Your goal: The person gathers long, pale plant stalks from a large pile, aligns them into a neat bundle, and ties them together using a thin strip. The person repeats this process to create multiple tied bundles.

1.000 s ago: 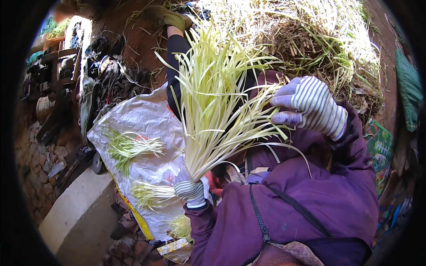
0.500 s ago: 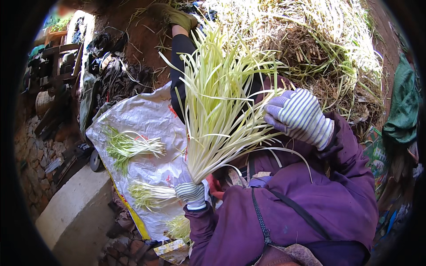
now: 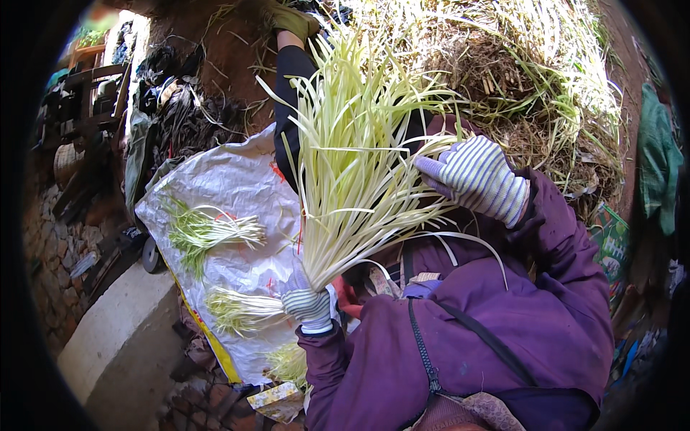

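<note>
A big, fanned bunch of pale yellow-green chives spreads upward over my lap. My left hand, in a striped knit glove, is closed round the white stem ends at the bottom of it. On the bunch's right side my right hand, gloved alike, has its fingers curled onto some of the leaves. A long loose blade droops below that hand. Left of the bunch, a small bundle of greener chives lies on a white woven sack. Beneath it rests a paler bundle, its end next to my left hand.
Straw and loose leaves are heaped at the far right. A concrete block stands left of the sack. Another pale bundle lies near the sack's lower edge. Dark rags lie at the far left, and green cloth hangs at the right.
My right hand has shifted slightly left and down, toward the bunch, with its fingers still on leaves. My left hand keeps its hold on the stem ends.
</note>
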A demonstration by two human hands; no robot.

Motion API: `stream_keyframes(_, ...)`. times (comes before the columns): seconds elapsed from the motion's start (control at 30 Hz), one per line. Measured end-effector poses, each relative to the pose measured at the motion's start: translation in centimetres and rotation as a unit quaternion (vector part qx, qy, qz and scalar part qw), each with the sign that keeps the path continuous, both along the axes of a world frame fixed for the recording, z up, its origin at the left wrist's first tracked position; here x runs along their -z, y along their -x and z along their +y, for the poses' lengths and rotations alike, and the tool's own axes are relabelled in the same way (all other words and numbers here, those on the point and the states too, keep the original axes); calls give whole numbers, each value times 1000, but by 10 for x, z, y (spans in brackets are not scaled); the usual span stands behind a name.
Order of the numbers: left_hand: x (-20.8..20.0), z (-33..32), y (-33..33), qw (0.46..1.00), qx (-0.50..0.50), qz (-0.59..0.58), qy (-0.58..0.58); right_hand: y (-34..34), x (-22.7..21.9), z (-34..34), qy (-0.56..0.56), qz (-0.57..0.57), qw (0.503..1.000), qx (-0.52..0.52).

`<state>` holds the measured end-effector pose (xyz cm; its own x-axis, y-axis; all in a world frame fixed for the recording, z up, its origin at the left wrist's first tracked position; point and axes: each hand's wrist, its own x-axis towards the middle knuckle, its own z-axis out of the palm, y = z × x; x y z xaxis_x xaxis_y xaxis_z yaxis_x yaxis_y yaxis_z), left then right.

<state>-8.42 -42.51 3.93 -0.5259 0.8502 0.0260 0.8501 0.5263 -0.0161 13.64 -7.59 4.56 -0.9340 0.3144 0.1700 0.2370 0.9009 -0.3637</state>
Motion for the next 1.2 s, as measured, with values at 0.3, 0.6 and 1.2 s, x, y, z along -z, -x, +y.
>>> stream_keyframes(0.3, -5, 3, -3, 1000, -3, 10, 21, 10, 6, 3, 101, -30, 994, -27)
stream_keyframes(0.6, 0, -1, -3, 999, -21, 0, 24, 12, 8, 2, 95, -27, 995, -14)
stream_keyframes(1.2, 7, -10, 1, 998, -24, 1, 50, 15, 3, 14, 26, 20, 996, -83)
